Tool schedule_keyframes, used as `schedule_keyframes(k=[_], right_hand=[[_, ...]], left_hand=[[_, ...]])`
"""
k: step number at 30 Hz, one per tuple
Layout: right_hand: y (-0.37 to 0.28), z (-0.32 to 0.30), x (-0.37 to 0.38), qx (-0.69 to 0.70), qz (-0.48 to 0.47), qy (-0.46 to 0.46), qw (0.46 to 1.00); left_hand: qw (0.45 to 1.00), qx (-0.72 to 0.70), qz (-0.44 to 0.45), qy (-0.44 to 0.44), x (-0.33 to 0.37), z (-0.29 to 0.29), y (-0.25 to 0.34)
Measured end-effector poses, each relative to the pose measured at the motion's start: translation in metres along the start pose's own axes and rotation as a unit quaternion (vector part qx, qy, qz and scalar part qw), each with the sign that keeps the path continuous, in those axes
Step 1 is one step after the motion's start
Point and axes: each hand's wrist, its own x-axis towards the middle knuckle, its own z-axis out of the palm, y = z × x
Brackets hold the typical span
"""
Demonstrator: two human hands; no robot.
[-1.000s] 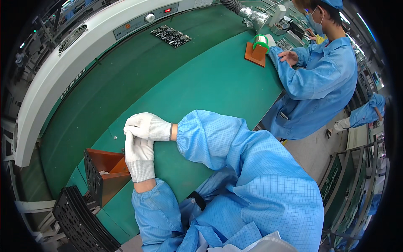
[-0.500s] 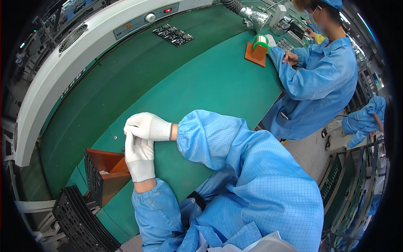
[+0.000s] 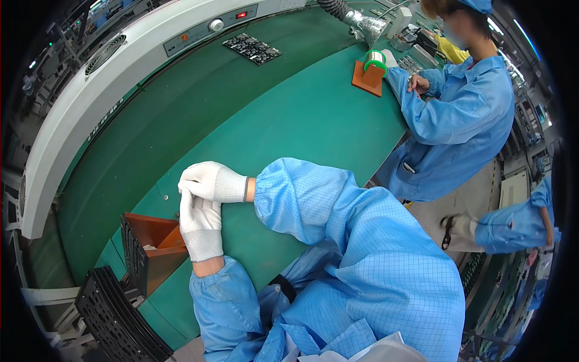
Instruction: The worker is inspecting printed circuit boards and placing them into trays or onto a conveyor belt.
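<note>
Green matting covers the bench (image 3: 301,120). I see my left hand (image 3: 200,223) upright, its fingertips tucked under my right hand (image 3: 208,180), which seems to pinch the left glove; both white-gloved hands are together, touching. Just left stands a brown holder (image 3: 158,246), beside black trays (image 3: 114,320). Across the bench, a co-worker (image 3: 458,114) sits near a solder spool (image 3: 374,59).

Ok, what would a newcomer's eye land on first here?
The two white-gloved hands pressed together over the green bench: the right hand lies across the fingertips of the left hand. Just left of them stands a brown holder, and a co-worker in blue sits at the far end.
</note>
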Motion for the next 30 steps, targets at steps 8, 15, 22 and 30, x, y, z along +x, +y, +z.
schedule_keyframes(k=[8, 15, 22, 30], right_hand=[[-0.001, -0.003, 0.0, -0.006, -0.003, 0.0, 1.0], [-0.003, -0.01, -0.001, -0.005, 0.001, -0.001, 1.0], [-0.003, -0.01, 0.001, -0.001, 0.002, 0.001, 1.0], [0.004, -0.011, 0.002, 0.003, 0.006, 0.005, 1.0]], left_hand=[[1.0, -0.001, -0.002, -0.005, 0.002, 0.001, -0.001], [1.0, 0.003, 0.0, -0.003, 0.004, 0.004, -0.004], [1.0, -0.028, -0.001, -0.004, 0.004, 0.008, -0.003], [1.0, -0.017, -0.006, 0.0, 0.007, 0.008, -0.005]])
